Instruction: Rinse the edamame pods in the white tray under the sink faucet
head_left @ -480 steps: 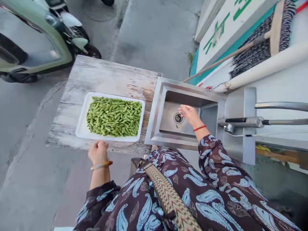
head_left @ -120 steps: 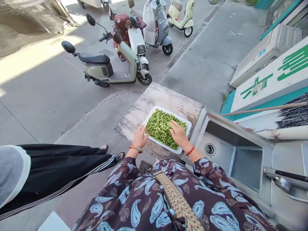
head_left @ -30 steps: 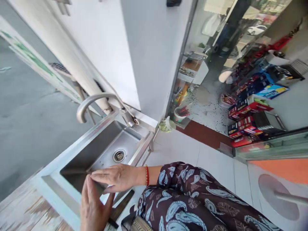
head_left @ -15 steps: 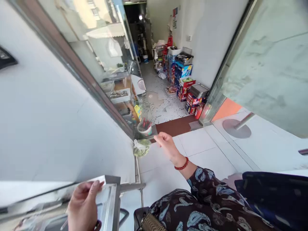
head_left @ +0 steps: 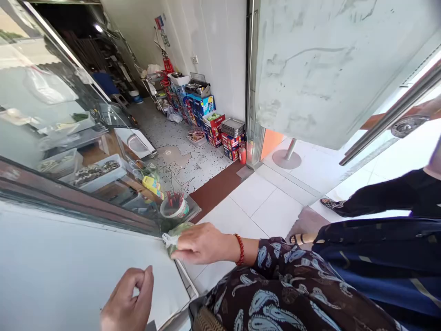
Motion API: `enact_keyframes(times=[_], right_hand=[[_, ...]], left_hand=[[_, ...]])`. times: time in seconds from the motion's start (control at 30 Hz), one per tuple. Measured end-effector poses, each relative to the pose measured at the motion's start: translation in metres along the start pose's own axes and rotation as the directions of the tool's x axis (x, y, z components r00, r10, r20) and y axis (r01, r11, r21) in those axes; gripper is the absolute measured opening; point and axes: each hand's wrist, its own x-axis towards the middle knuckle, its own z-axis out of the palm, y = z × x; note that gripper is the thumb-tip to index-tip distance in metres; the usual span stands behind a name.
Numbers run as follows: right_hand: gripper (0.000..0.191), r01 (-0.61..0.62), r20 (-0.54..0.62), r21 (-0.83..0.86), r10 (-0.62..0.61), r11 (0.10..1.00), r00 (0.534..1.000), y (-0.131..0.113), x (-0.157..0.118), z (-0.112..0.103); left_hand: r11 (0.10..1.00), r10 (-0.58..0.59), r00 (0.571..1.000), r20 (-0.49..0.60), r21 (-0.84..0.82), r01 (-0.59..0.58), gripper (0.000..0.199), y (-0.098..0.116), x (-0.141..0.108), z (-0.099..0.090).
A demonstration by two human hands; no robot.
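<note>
My right hand, with a red bead bracelet at the wrist, is closed, palm down, its thumb below the curled fingers. Anything inside its fingers is hidden. It overlaps a clear plastic bag of green vegetables beside the glass front; whether they touch I cannot tell. My left hand is closed at the lower left. Thumb and forefinger meet in a loop with nothing visible inside, in front of a white panel.
Near the bag stands a white tub with red-handled things. Stacked boxes and metal trays line the inner wall. A glass door is at the right. Another person's dark clothing shows close on my right.
The view has swung right. My right hand has come down and left over the vegetable bag. My left hand has left the metal-framed edge it was next to. Another person's legs now show.
</note>
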Motion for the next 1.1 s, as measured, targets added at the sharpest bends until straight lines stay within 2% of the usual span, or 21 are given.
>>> enact_keyframes(times=[0.07,0.1,0.17,0.23,0.27,0.33,0.4,0.43,0.47,0.5,0.53,0.57,0.63,0.67,0.73,0.8,0.87,0.9,0.97,1.03,1.1], right_hand=[[0.032,0.127,0.12,-0.13,-0.112,0.983,0.986,0.002,0.009,-0.007],[0.033,0.129,0.136,-0.179,-0.105,0.975,0.985,0.005,0.009,-0.015],[0.054,0.001,0.092,-0.27,0.024,0.963,0.995,0.015,0.001,-0.037],[0.069,-0.213,-0.002,-0.321,0.225,0.923,0.974,0.032,-0.021,-0.064],[0.07,-0.3,-0.039,-0.324,0.304,0.897,0.952,0.042,-0.037,-0.077],[0.068,-0.418,-0.101,-0.315,0.408,0.852,0.907,0.065,-0.075,-0.104],[0.059,-0.514,-0.133,-0.335,0.5,0.79,0.856,0.089,-0.113,-0.128],[0.053,-0.555,-0.142,-0.351,0.543,0.754,0.828,0.101,-0.129,-0.14],[0.048,-0.59,-0.141,-0.358,0.583,0.724,0.8,0.112,-0.141,-0.153],[0.046,-0.61,-0.125,-0.349,0.609,0.712,0.783,0.123,-0.149,-0.166],[0.045,-0.622,-0.113,-0.327,0.624,0.712,0.774,0.132,-0.152,-0.181],[0.046,-0.627,-0.088,-0.287,0.632,0.725,0.77,0.139,-0.15,-0.196],[0.048,-0.608,-0.035,-0.137,0.609,0.782,0.792,0.151,-0.134,-0.227],[0.051,-0.575,-0.032,-0.019,0.575,0.818,0.818,0.156,-0.121,-0.242],[0.061,-0.446,-0.139,0.268,0.493,0.854,0.859,0.172,-0.088,-0.269],[0.068,-0.284,-0.318,0.502,0.479,0.817,0.818,0.197,-0.052,-0.285],[0.071,-0.194,-0.364,0.637,0.513,0.746,0.777,0.229,-0.017,-0.287],[0.074,-0.184,-0.327,0.679,0.518,0.71,0.791,0.246,0.0,-0.283],[0.083,-0.214,-0.173,0.717,0.466,0.664,0.867,0.281,0.033,-0.268],[0.09,-0.278,0.009,0.651,0.36,0.706,0.933,0.315,0.064,-0.248],[0.084,-0.289,0.176,0.463,0.233,0.838,0.956,0.35,0.093,-0.23]], left_hand=[[0.983,0.181,0.983,0.021,-0.047,-0.18,0.025,-0.005,0.016,0.007],[0.972,0.233,0.971,0.05,-0.053,-0.23,0.021,-0.012,0.021,0.012],[0.962,0.271,0.95,0.152,-0.025,-0.271,0.042,-0.03,0.029,0.027],[0.961,0.255,0.912,0.321,0.016,-0.275,0.06,-0.049,0.035,0.047],[0.96,0.245,0.872,0.424,0.022,-0.28,0.063,-0.056,0.039,0.057],[0.954,0.243,0.736,0.632,-0.019,-0.298,0.061,-0.062,0.05,0.08],[0.952,0.252,0.585,0.771,-0.088,-0.294,0.062,-0.053,0.068,0.103],[0.952,0.258,0.532,0.806,-0.119,-0.282,0.064,-0.043,0.078,0.115],[0.953,0.266,0.503,0.822,-0.147,-0.265,0.066,-0.028,0.091,0.127],[0.953,0.28,0.498,0.82,-0.176,-0.247,0.067,-0.011,0.104,0.139],[0.95,0.304,0.509,0.806,-0.214,-0.228,0.068,0.009,0.119,0.151],[0.942,0.337,0.54,0.772,-0.268,-0.205,0.069,0.03,0.134,0.162],[0.892,0.422,0.622,0.66,-0.426,-0.153,0.076,0.073,0.165,0.184],[0.85,0.444,0.682,0.581,-0.513,-0.117,0.082,0.093,0.18,0.194],[0.74,0.415,0.816,0.404,-0.671,-0.044,0.095,0.124,0.207,0.214],[0.66,0.309,0.912,0.269,-0.751,-0.002,0.101,0.139,0.231,0.231],[0.698,0.22,0.948,0.229,-0.716,0.011,0.102,0.136,0.253,0.247],[0.755,0.185,0.954,0.237,-0.655,0.017,0.102,0.128,0.263,0.255],[0.87,0.111,0.953,0.282,-0.492,0.045,0.103,0.101,0.281,0.269],[0.937,0.02,0.934,0.357,-0.333,0.107,0.102,0.066,0.3,0.282],[0.968,-0.045,0.87,0.49,-0.193,0.158,0.097,0.029,0.324,0.295]])
